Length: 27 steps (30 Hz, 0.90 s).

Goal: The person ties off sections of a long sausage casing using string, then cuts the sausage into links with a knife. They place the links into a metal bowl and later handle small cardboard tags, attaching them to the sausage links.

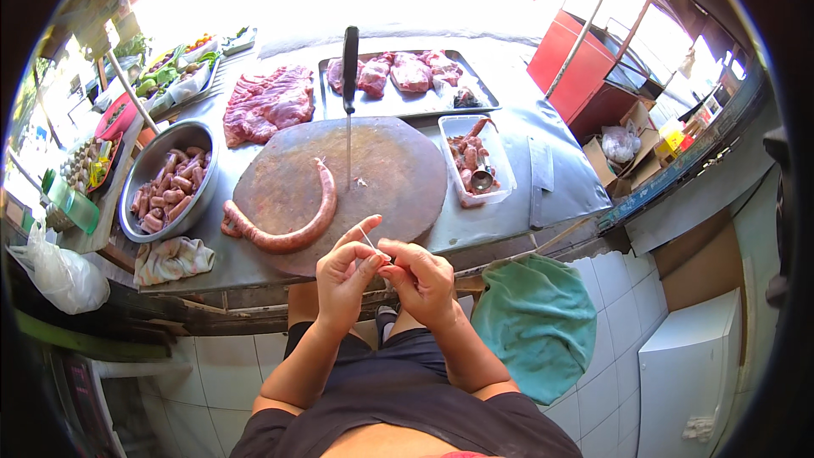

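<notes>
Close together in front of my body, just off the near edge of the chopping board, my left hand point(346, 276) and my right hand point(424, 282) pinch a thin white string point(367, 238). Both hands have thumb and forefinger pressed together; the string's lower part is hidden by the fingers. A long raw sausage point(292, 242) lies in a curve on the round wooden chopping board point(394, 157), beyond my left hand. A black-handled knife point(349, 72) stands upright on the board, its tip down.
Left of the board stand a metal bowl point(146, 153) of short sausages and a crumpled cloth point(174, 261). Behind lie a meat slab point(270, 106) and a metal tray point(381, 108) of meat. At right are a plastic tub point(448, 137) with meat and a cleaver point(540, 178).
</notes>
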Motion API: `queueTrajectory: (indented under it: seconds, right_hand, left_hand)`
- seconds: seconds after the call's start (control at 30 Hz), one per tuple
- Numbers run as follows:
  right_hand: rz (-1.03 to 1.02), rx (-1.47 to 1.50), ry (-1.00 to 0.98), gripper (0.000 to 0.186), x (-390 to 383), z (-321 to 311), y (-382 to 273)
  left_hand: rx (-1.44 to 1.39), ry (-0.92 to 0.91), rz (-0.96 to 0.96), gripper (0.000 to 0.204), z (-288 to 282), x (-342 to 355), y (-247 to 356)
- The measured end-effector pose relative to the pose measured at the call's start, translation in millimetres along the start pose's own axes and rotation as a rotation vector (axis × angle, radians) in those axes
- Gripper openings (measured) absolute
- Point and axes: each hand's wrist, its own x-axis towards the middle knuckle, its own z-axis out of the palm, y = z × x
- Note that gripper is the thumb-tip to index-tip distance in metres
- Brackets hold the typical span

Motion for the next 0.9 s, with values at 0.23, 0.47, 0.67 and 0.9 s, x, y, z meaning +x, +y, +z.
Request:
queueTrajectory:
  seconds: [0.23, 0.47, 0.67, 0.9]
  right_hand:
    - [-0.105, -0.02, 0.065, 0.011, 3.1, 4.3, 5.9]
    - [0.285, 0.043, -0.038, 0.007, -1.1, 4.9, 8.6]
    - [0.538, 0.286, -0.207, 0.009, -0.8, 2.7, 16.5]
    - [0.633, 0.327, -0.251, 0.013, -6.5, -4.4, 20.8]
  left_hand:
    - [0.044, 0.008, -0.041, 0.008, -1.6, 0.1, 0.8]
    - [0.591, 0.151, 0.285, 0.009, 4.9, 2.0, 3.3]
    - [0.694, 0.17, 0.447, 0.008, 0.8, 7.1, 4.3]
    - [0.641, 0.157, 0.424, 0.013, 1.0, 7.0, 3.0]
